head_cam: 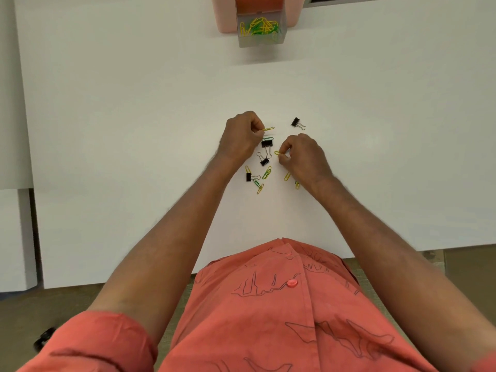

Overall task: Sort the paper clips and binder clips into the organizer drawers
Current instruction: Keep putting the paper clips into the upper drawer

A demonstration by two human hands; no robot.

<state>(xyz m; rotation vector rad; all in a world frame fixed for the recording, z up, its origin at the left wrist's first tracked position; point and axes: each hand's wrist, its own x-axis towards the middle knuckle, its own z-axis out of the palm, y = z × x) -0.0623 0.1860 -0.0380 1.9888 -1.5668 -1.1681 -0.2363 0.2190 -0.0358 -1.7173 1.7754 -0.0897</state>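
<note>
A: What's on the white desk [134, 130]?

B: At the middle, the left hand [240, 138] has its fingers pinched shut on a yellow paper clip [268, 129]. Between the hands lie black binder clips [266, 143] and loose paper clips [266, 173].

A: And the right hand [303, 154]?

B: Its fingers pinch another yellow clip [277, 153]. A lone binder clip [297, 122] lies just beyond it. At the far edge, the pink organizer [225, 14] has a clear drawer [260, 30] pulled open, holding yellow and green clips.

No readable text, label, brand, number or sign appears anywhere. The salmon-red cotton shirt [281, 304] carries only dark line drawings, with no letters among them.
</note>
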